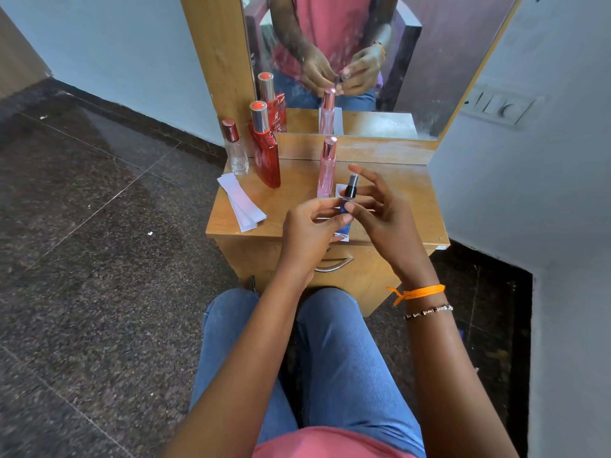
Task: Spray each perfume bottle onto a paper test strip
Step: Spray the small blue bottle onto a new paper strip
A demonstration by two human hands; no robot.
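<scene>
A small blue perfume bottle (346,209) with a black spray top is held upright over the front of the wooden dresser top (297,206). My left hand (309,231) grips its body from the left. My right hand (380,206) holds it from the right, fingers spread near the spray top. A tall pink bottle (326,166) stands just behind. A red bottle (264,147) and a clear bottle (235,148) stand at the back left. White paper test strips (243,203) lie at the left edge; another strip (340,190) is partly hidden behind my hands.
A mirror (363,61) at the back reflects the bottles and my hands. A drawer with a metal handle (334,264) sits below the top. Dark stone floor (99,226) lies to the left, a wall with a switch plate (499,107) to the right.
</scene>
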